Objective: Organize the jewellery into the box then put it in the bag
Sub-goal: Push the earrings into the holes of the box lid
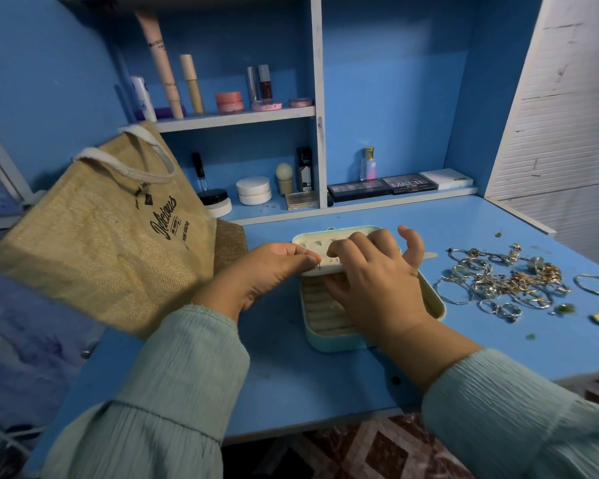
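Head view: blue desk point(325, 385) bearing jute bag point(101, 243) at left, open jewellery box point(329, 335) centre, jewellery pile point(505, 281) right. Left hand point(267, 271) pinches the box's insert edge; right hand point(374, 285) grips the insert.

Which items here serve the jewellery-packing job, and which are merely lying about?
Job: jewellery box, jewellery pile, jute bag, left hand, right hand.
Lying about: eyeshadow palettes, perfume bottle, cream jars, shelf cosmetics.
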